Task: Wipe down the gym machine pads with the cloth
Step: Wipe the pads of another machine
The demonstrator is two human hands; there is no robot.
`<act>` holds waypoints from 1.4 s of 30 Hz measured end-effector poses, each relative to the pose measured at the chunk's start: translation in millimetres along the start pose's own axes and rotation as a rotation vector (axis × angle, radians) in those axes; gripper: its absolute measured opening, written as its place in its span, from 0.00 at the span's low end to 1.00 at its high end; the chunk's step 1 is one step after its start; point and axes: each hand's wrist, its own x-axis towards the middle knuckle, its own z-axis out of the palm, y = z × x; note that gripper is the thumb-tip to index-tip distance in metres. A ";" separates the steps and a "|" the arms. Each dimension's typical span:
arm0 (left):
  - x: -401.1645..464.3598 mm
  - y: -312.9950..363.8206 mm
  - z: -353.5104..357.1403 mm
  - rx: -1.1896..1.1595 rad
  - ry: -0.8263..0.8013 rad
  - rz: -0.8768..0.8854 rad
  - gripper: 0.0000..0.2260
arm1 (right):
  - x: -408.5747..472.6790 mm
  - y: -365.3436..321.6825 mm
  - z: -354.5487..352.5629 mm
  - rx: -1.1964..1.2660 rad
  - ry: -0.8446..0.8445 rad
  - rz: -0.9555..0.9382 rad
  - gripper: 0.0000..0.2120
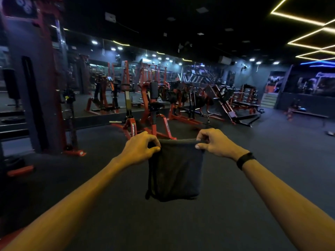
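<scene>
A dark folded cloth (175, 171) hangs in front of me, stretched between both hands at arm's length. My left hand (140, 148) pinches its upper left corner and my right hand (214, 143) pinches its upper right corner. The cloth's lower edge dangles free above the dark floor. Straight ahead, a few steps away, stands a red-framed machine with a black back pad (154, 89) and a black seat pad (156, 105).
More red-framed machines (224, 104) line the back of the room before a mirrored wall. A tall red rack (59, 84) with weight plates stands at the left. Dark rubber floor (253, 142) stretches between me and the equipment. A low bench (306, 113) sits far right.
</scene>
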 end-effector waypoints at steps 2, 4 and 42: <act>31.1 -22.2 11.4 -0.011 -0.012 -0.005 0.02 | 33.3 21.2 11.0 0.003 -0.007 -0.011 0.07; 65.1 -43.4 19.8 -0.015 -0.009 -0.010 0.04 | 69.4 42.1 18.8 0.015 0.004 -0.030 0.08; 765.0 -425.6 153.7 -0.141 0.028 -0.164 0.12 | 772.7 417.7 103.1 -0.081 0.032 -0.122 0.11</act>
